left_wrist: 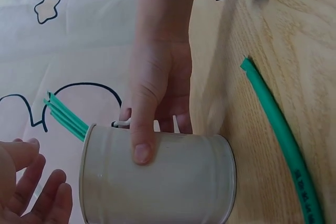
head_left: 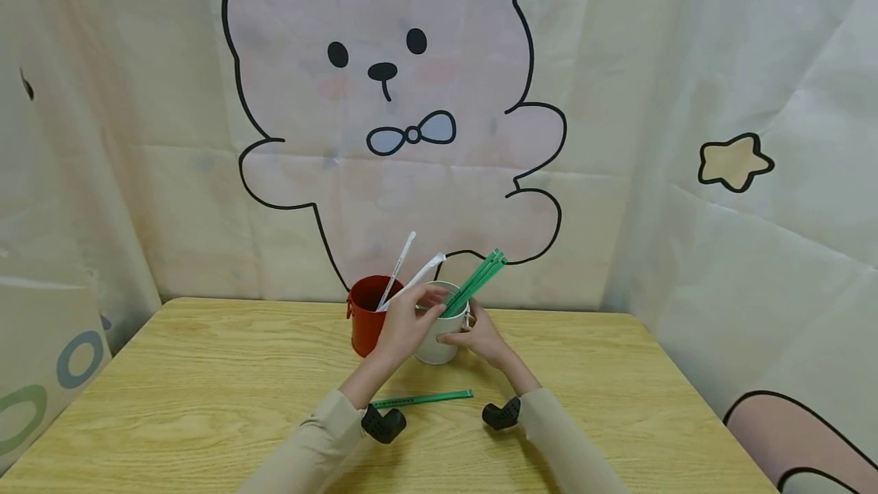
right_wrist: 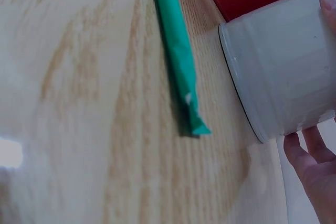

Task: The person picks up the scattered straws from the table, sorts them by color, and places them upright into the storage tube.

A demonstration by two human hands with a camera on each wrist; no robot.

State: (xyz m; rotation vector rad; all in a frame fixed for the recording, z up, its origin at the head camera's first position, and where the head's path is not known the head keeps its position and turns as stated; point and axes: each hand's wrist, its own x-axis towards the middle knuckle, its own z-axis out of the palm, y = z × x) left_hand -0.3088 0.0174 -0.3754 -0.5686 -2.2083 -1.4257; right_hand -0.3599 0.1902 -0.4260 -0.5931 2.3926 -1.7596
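A small white metal bucket [head_left: 437,343] stands upright near the table's back edge, and several green wrapped straws [head_left: 475,283] lean out of its top to the right. My right hand [head_left: 485,336] grips this bucket from the right; in the left wrist view its thumb [left_wrist: 142,148] lies along the near wall, with the other fingers behind. Over the bucket's rim hovers my left hand [head_left: 409,319], its fingers loosely bent and nothing between them in the left wrist view. One more green wrapped straw [head_left: 432,398] lies on the table in front, printed with dark lettering.
Touching or close to the white bucket's left side is a red bucket [head_left: 363,330] with white wrapped straws [head_left: 398,269] leaning out. The wooden table [head_left: 226,387] meets a printed cloth backdrop [head_left: 610,250] behind, and cloth hangs at both sides.
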